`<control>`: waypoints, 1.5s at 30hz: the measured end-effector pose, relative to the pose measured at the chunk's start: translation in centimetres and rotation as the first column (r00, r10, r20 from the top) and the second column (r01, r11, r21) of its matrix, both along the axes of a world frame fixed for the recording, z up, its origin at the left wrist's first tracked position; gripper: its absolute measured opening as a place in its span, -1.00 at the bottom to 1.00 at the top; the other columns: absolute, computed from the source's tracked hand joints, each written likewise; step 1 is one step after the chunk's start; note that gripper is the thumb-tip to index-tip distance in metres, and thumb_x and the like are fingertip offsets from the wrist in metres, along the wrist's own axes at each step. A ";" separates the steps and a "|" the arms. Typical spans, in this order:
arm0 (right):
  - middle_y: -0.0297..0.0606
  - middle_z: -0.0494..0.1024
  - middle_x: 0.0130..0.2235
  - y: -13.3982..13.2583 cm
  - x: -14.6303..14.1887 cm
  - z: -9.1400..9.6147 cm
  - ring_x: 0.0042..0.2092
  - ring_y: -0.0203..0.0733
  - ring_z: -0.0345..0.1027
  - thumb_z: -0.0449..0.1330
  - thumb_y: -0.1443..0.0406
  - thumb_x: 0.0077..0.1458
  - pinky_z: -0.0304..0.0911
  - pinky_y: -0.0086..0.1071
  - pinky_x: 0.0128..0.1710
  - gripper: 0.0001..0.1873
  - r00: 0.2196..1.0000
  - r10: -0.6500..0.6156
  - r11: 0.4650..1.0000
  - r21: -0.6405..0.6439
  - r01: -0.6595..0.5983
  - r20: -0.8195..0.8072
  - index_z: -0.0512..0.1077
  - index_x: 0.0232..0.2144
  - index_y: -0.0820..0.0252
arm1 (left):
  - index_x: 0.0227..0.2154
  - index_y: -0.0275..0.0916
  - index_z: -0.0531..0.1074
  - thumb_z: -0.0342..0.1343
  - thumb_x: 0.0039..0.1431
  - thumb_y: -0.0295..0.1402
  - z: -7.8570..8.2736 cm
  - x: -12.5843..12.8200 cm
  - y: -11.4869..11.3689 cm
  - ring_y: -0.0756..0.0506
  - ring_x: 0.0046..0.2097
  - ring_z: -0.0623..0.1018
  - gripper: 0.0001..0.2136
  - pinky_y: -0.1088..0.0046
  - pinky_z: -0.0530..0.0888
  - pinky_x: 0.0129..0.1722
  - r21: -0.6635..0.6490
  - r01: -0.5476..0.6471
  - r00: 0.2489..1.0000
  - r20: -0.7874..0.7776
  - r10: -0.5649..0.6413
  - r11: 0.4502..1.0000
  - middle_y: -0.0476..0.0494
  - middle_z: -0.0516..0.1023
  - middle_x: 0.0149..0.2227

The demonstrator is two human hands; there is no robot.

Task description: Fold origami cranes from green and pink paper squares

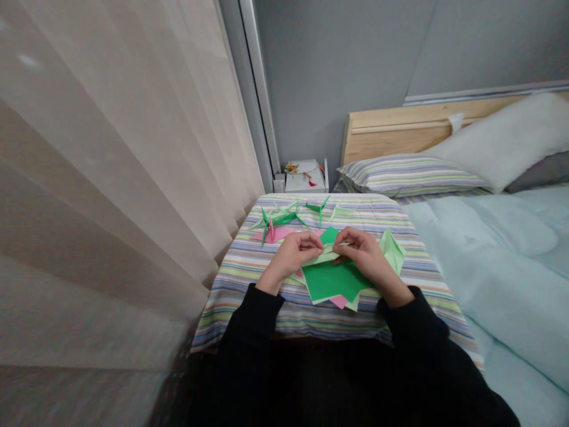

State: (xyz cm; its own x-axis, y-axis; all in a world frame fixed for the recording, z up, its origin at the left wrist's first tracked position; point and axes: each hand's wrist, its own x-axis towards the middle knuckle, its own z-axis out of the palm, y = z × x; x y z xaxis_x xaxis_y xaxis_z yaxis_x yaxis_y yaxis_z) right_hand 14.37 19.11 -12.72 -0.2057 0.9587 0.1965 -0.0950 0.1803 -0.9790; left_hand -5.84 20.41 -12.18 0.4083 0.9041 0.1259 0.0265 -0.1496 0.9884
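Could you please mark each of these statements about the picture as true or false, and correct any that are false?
1. The left hand and right hand both pinch a folded pale green paper. True.
2. The sleeves are white. False: they are black.
3. Folded green paper cranes lie beyond the hands on the striped bedding. True.
4. The curtain hangs to the right of the hands. False: it hangs to their left, and the pale blue quilt lies to their right.
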 end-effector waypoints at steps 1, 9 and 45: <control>-0.41 0.47 -0.48 0.0 0.0 0.0 -0.47 -0.26 0.40 0.42 0.26 -0.08 0.53 -0.30 -0.42 -0.81 1.000 0.001 1.000 -0.001 -0.001 0.000 0.47 -0.45 0.13 | -0.42 -0.30 0.50 0.35 -0.05 -0.36 0.0 0.0 0.0 0.04 -0.48 0.44 -0.83 0.52 0.24 -0.43 0.002 -0.008 1.000 -0.001 0.008 1.000 0.01 0.50 -0.52; -0.33 0.54 -0.34 -0.3 0.1 0.2 -0.34 -0.21 0.44 0.36 0.27 0.00 0.54 -0.33 -0.40 -0.90 0.984 0.063 0.994 0.078 -0.077 0.168 0.55 -0.38 0.14 | -0.39 -0.30 0.49 0.36 -0.04 -0.36 0.1 0.1 -0.2 0.04 -0.46 0.48 -0.81 0.52 0.31 -0.39 0.007 -0.003 0.999 -0.034 0.003 1.000 -0.01 0.54 -0.51; -0.34 0.56 -0.49 -0.2 -0.2 0.1 -0.44 -0.15 0.47 0.35 0.20 -0.02 0.49 -0.23 -0.35 -0.87 0.998 -0.062 0.998 0.033 0.062 0.017 0.55 -0.37 0.08 | -0.35 -0.31 0.60 0.49 -0.18 -0.32 -0.2 -0.1 0.6 -0.02 -0.42 0.55 -0.70 0.47 0.38 -0.37 -0.135 -0.006 1.000 0.027 0.009 0.991 -0.09 0.62 -0.44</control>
